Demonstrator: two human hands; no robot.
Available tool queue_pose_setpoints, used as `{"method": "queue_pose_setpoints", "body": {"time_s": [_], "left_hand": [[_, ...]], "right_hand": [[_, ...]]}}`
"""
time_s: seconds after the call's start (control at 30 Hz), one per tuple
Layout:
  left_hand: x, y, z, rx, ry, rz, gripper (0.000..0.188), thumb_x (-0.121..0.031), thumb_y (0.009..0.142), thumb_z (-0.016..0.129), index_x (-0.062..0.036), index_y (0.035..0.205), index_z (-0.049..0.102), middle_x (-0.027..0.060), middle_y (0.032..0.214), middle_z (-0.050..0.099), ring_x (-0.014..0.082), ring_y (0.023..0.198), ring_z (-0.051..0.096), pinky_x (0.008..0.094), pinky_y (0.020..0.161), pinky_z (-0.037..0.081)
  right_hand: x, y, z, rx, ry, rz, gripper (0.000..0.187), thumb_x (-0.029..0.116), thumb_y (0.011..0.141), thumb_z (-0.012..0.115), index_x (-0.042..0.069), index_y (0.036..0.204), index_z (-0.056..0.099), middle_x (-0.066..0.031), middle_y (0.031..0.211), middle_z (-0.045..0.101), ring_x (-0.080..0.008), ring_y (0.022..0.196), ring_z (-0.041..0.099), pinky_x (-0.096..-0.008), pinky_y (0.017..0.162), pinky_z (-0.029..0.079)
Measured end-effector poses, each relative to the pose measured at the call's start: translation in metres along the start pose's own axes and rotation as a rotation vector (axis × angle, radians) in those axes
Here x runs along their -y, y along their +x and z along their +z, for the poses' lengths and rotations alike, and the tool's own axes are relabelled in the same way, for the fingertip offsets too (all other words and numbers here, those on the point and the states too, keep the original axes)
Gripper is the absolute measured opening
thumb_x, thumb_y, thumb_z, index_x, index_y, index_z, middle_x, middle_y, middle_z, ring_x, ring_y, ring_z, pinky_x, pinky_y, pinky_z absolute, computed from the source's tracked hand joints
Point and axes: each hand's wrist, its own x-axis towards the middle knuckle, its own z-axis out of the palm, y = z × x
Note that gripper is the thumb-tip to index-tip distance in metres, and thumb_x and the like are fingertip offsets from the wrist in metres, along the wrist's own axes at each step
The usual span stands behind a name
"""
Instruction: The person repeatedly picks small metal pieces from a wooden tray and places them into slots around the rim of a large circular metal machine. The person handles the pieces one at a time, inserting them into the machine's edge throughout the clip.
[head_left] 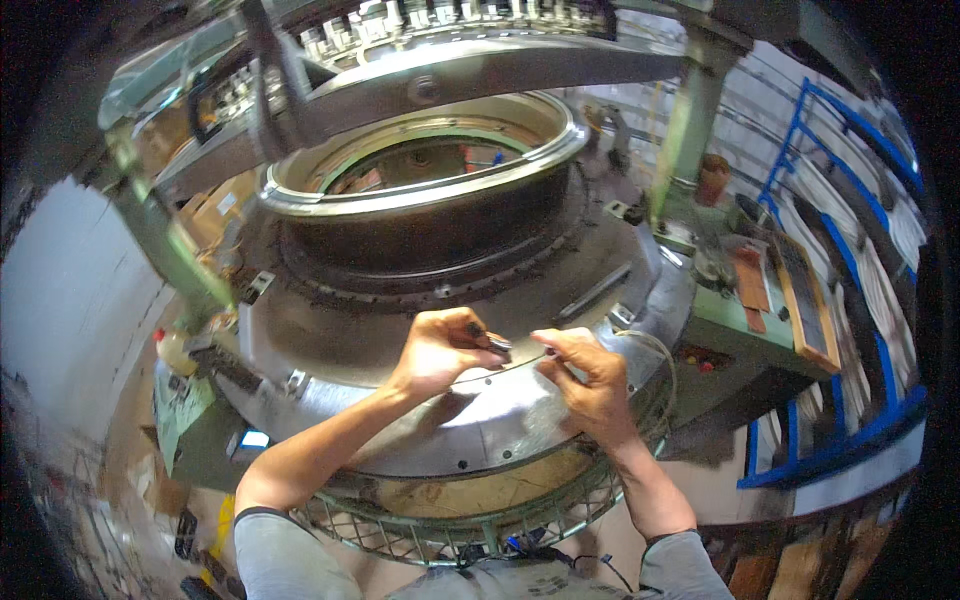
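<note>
My left hand (436, 350) is closed around a small shiny metal piece (497, 347) with a dark part, its exact kind too small to tell. Facing it, my right hand (592, 385) pinches the end of a thin cord or wire (520, 364) between thumb and forefinger. The cord runs across the gap between the two hands, and a little dark tip shows at the right fingertips. Both hands are just above the shiny metal rim (510, 430) of a large round machine bed.
A big ring-shaped cylinder (430, 235) rises from the machine bed, with a heavy crossbar (430, 85) above. A long metal tool (595, 292) lies on the bed. Green posts (690, 120) flank it. At right are a side table (740, 330) and a blue rack (850, 260).
</note>
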Motion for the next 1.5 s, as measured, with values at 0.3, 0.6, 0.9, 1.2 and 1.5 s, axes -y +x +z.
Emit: {"method": "queue_pose_setpoints", "body": {"time_s": [0.3, 0.6, 0.9, 1.2, 1.5], "left_hand": [[-0.080, -0.043, -0.053, 0.012, 0.198, 0.090, 0.019, 0.010, 0.076, 0.081, -0.0004, 0.082, 0.067, 0.0032, 0.079, 0.072, 0.0064, 0.074, 0.066, 0.0250, 0.065, 0.055], [-0.162, -0.039, -0.183, 0.095, 0.547, 0.267, 0.017, -0.003, 0.071, 0.085, 0.0009, 0.081, 0.072, 0.0028, 0.078, 0.072, 0.0075, 0.072, 0.063, 0.0249, 0.065, 0.053], [-0.165, 0.003, -0.268, 0.055, 0.364, 0.175, 0.024, 0.000, 0.078, 0.081, 0.0041, 0.100, 0.073, 0.0129, 0.095, 0.077, 0.0184, 0.085, 0.075, 0.0313, 0.081, 0.062], [-0.133, 0.049, -0.288, 0.166, -0.007, 0.144, 0.023, 0.003, 0.080, 0.078, 0.0092, 0.100, 0.070, 0.0180, 0.093, 0.075, 0.0243, 0.082, 0.077, 0.0343, 0.079, 0.066], [-0.126, 0.075, -0.316, 0.400, -0.201, 0.212, 0.028, -0.005, 0.086, 0.078, 0.0079, 0.108, 0.068, 0.0156, 0.111, 0.071, 0.0243, 0.104, 0.073, 0.0358, 0.102, 0.057]], "right_hand": [[0.045, 0.039, 0.092, 0.053, 0.348, -0.127, 0.022, -0.006, 0.083, 0.079, 0.002, 0.104, 0.079, -0.0125, 0.100, 0.078, -0.0200, 0.091, 0.074, -0.0308, 0.080, 0.058], [0.132, 0.106, 0.180, 0.046, 0.096, -0.152, 0.025, 0.006, 0.087, 0.077, 0.001, 0.112, 0.079, -0.0086, 0.106, 0.079, -0.0129, 0.092, 0.071, -0.0280, 0.082, 0.057], [0.135, 0.196, 0.245, 0.092, 0.476, 0.151, 0.027, 0.007, 0.087, 0.081, -0.003, 0.112, 0.078, -0.0126, 0.104, 0.079, -0.0161, 0.090, 0.072, -0.0315, 0.087, 0.058], [0.110, 0.228, 0.239, 0.190, 0.292, 0.172, 0.033, 0.013, 0.084, 0.084, -0.002, 0.113, 0.078, -0.0125, 0.105, 0.078, -0.0164, 0.094, 0.072, -0.0309, 0.089, 0.057], [0.119, 0.256, 0.242, 0.238, 0.387, 0.171, 0.030, 0.020, 0.082, 0.086, 0.004, 0.108, 0.081, -0.0063, 0.105, 0.078, -0.0170, 0.093, 0.071, -0.0306, 0.088, 0.053]]}}
